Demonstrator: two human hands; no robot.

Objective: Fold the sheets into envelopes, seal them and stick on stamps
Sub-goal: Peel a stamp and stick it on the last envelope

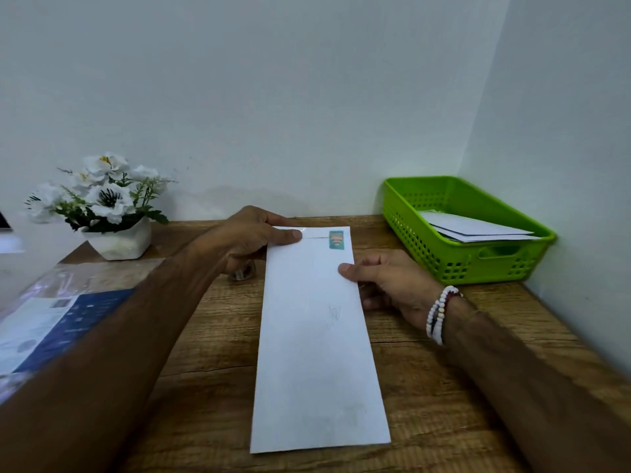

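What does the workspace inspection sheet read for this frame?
Surface: wooden desk, grain visible.
Job's things: white envelope lies lengthwise on the desk, stamp on its far right corner; other envelopes in the green basket.
Clutter: flower pot and plastic-wrapped packet at left; small shiny object left of the envelope, unclear.
Hands: left hand pinches the envelope's far end; right hand grips its right edge.
Cables: nothing seen.
Surroundings: plain walls, corner at right.

A wooden desk (205, 336) stands in the corner of two plain white walls (273, 80), under soft even light
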